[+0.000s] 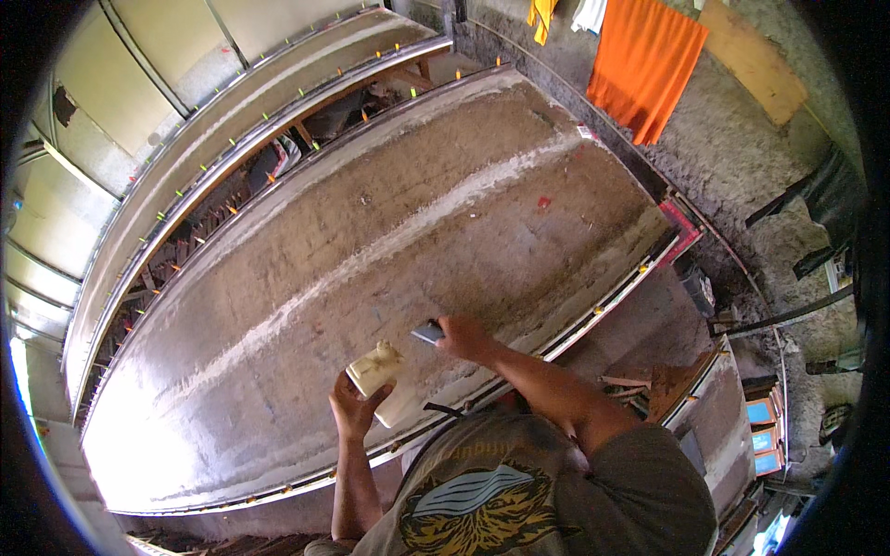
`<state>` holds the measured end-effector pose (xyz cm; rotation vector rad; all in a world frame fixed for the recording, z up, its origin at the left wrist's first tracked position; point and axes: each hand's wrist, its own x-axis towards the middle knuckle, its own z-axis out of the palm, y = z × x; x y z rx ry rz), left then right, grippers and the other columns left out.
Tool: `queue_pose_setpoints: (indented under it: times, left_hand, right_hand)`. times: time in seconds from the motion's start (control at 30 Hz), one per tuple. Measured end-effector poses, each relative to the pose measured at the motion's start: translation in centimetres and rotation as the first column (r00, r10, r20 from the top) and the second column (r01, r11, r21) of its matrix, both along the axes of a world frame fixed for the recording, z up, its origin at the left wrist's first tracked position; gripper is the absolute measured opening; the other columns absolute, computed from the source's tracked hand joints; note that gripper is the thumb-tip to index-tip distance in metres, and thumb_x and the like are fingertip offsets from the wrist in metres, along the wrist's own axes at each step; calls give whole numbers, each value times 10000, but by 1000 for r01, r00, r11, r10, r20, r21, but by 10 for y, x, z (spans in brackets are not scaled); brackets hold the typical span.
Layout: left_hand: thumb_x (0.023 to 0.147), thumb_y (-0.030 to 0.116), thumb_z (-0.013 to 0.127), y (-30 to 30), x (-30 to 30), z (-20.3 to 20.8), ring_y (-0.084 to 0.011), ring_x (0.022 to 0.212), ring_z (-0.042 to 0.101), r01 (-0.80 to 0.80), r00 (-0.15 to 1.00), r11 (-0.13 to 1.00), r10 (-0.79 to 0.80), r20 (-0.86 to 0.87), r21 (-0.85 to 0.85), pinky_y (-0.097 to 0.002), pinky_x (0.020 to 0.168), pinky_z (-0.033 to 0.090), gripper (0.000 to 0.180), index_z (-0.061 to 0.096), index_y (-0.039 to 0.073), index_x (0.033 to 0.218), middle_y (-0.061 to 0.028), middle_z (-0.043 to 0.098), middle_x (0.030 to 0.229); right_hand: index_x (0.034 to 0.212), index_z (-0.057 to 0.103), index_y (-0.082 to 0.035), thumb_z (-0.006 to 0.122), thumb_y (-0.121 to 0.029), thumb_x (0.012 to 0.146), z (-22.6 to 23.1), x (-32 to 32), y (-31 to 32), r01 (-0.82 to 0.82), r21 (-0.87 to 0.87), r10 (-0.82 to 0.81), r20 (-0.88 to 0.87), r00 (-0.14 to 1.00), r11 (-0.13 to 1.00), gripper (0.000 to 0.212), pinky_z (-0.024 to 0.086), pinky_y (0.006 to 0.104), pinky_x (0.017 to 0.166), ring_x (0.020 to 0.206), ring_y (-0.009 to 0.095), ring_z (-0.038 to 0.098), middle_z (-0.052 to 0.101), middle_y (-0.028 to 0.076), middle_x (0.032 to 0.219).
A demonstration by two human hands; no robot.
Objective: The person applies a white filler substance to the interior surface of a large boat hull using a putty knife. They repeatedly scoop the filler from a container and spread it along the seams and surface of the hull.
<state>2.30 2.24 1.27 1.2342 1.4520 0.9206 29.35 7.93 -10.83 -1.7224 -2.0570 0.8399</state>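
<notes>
My left hand [352, 406] grips a cream-coloured boxy piece [373, 367] from its left side, with the thumb across its near part. A lump of pale, putty-like stuff clings to the far edge of the piece. In my right hand [464, 339] is a flat grey scraper [427, 331], its blade pointing left toward the cream piece but apart from it. Both hands are over a long brown surface [389, 283] with pale streaks of filler along its middle and edges. Whether the blade touches that surface I cannot tell.
A second long brown panel [213, 139] runs alongside on the far left, with small coloured clips along its rails. An orange cloth [644, 65] hangs on the grey wall at the upper right. Wooden scraps [626, 381] lie to the right of my body.
</notes>
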Motion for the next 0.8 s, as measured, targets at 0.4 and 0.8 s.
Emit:
queue_pose_setpoints:
  times: [0.4,0.8]
  left_hand:
    - [748,146,907,-9,7,-3,-180,1005,695,-77,993,997,78,94,-17,-349,914,548,533,663,-25,1190,-116,735,1103]
    - [728,177,926,-12,54,28,-186,985,700,-196,981,980,195,21,48,-356,881,562,558,657,-23,1174,-111,739,1077]
  right_hand:
    - [1012,704,93,902,-366,629,-20,167,57,550,17,-550,70,832,835,630,552,463,863,984,406,705,714,288,1018]
    - [1003,714,61,886,-332,637,-43,258,104,573,-46,-571,47,820,818,564,555,482,847,964,420,712,721,277,1021]
